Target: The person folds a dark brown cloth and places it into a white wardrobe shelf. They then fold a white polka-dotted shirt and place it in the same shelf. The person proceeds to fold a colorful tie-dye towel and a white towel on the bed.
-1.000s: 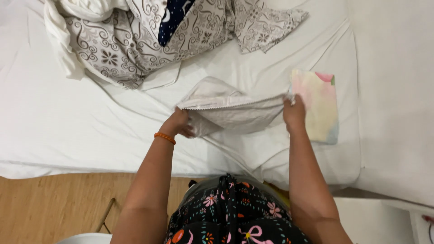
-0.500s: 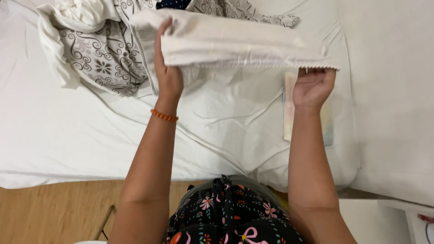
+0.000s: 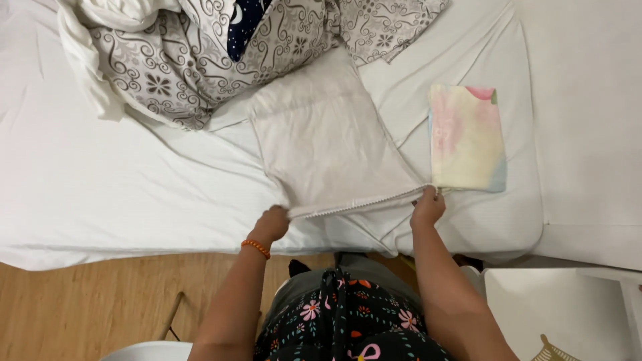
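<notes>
A: What is gripped, and how?

B: The near hem of a pale grey pillowcase is pinched at both corners. The left hand is closed on the near left corner, the right hand on the near right corner, fingers curled tight over the trimmed edge. An orange bracelet is worn on the left wrist.

A: Where is the pillowcase found?

B: It is spread flat on the white bed sheet, its far end tucked against a heap of grey scroll-patterned bedding at the far left. A dark blue cloth is seen poking out of that heap.

A: And beside it?

B: A folded pastel cloth in pink, yellow and blue is laid just to the right, its near left corner close to the right hand. A wooden floor is seen at the near left, below the mattress edge.
</notes>
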